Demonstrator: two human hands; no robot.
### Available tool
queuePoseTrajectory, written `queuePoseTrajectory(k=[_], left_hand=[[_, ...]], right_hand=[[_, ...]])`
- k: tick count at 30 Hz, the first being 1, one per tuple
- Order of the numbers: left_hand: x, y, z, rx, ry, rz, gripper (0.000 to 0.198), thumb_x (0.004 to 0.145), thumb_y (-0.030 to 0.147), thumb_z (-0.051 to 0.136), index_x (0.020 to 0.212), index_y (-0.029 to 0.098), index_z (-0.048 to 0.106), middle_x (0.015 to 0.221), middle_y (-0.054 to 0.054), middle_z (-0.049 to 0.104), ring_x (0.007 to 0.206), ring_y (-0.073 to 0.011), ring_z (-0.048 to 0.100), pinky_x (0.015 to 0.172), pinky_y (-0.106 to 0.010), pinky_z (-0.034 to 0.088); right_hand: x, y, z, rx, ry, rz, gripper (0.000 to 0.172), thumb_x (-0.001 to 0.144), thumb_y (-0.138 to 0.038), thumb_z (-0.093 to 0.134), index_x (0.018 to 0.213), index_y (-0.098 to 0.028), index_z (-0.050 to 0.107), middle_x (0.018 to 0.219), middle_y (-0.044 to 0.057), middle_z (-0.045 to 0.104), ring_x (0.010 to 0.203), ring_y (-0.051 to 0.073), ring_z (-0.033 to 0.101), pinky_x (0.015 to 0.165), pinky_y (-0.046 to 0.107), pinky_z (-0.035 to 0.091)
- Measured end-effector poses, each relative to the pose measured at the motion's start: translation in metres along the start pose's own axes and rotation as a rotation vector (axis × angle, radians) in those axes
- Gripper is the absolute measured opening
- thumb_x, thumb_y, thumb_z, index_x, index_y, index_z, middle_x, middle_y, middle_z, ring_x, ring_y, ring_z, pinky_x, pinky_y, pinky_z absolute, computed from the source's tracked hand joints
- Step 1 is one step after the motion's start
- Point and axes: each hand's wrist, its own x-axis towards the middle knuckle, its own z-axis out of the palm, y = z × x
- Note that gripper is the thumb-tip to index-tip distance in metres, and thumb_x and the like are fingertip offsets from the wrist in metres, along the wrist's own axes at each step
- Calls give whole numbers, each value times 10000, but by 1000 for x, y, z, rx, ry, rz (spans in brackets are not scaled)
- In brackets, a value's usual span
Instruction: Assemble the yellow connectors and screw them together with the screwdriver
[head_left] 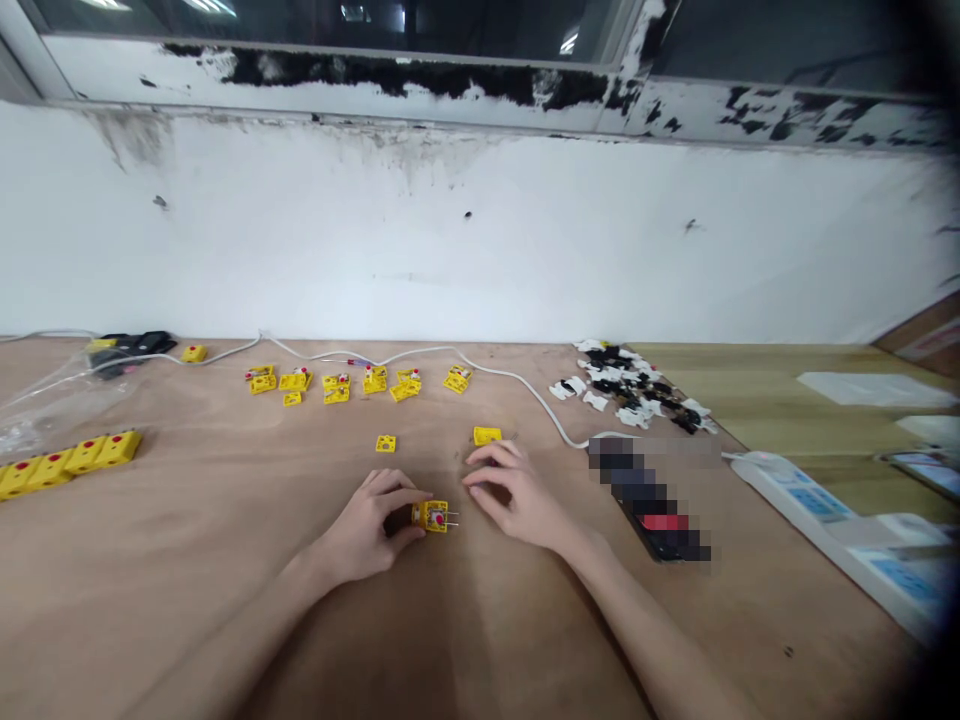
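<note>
My left hand [373,522] grips a small open yellow plastic housing [436,516] between thumb and fingers, low over the wooden table. Inside the housing sits a red button, and two thin metal prongs stick out of its right side. To the right, my right hand [525,502] is apart from it, fingers curved and spread, with nothing visible between them. Just beyond the right fingertips lies a yellow shell [487,435]. A smaller yellow piece with holes [385,443] rests past my left hand.
Several opened yellow housings [336,388] line the back, near a screwdriver [349,361] and a white cable [517,378]. Closed yellow boxes [90,453] form a row at left. Black and white parts [637,385] are heaped at right, behind a pixelated dark object [649,500] and a power strip [810,500].
</note>
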Motion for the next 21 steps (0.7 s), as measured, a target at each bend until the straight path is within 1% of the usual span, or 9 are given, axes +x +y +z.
queuePoseTrajectory(k=[3,5,7,13,16,19,21], left_hand=[[-2,-2,2,-23,18,-8,368,853,224,706,1217,263,662,1101,-62,632,1015,-216,584,923,-385,479],[-2,-2,2,-33,19,-6,361,854,228,705,1211,265,667,1107,-61,626,1019,-213,587,929,-380,487],[-2,-2,1,-35,17,-4,355,857,227,698,1209,270,670,1110,-60,623,1017,-210,591,929,-376,492],[0,2,1,9,28,7,348,852,210,683,1196,264,685,1079,-58,636,980,-207,599,896,-368,488],[2,3,1,49,30,3,345,839,214,696,1179,272,699,1045,-52,640,962,-210,597,889,-379,469],[4,4,-1,75,4,-6,340,830,236,716,1166,282,709,1010,-48,644,954,-219,587,887,-395,453],[4,5,-2,77,-11,-17,324,824,246,725,1147,276,716,1006,-52,646,963,-228,580,895,-405,448]], right_hand=[[-1,-15,-3,29,-116,-9,137,926,-207,616,957,-252,742,1129,69,630,1151,243,521,1028,451,413],[-1,-21,-3,29,-169,-9,129,933,-224,621,974,-255,739,1105,63,636,1117,234,529,1014,437,421],[-1,-24,-1,7,-193,-14,111,937,-239,632,980,-253,734,1060,56,651,1062,227,541,989,428,426],[-1,-26,9,-99,-205,-45,136,982,-242,584,949,-222,714,904,34,669,950,206,554,942,404,409],[0,-28,9,-143,-199,-87,145,982,-201,564,932,-201,700,902,41,662,927,208,556,933,396,413],[1,-29,6,-177,-161,-127,156,982,-171,543,938,-183,692,917,54,663,913,209,559,920,397,415],[1,-27,5,-162,-131,-128,161,982,-174,542,935,-185,696,910,53,667,897,205,566,904,391,419]])
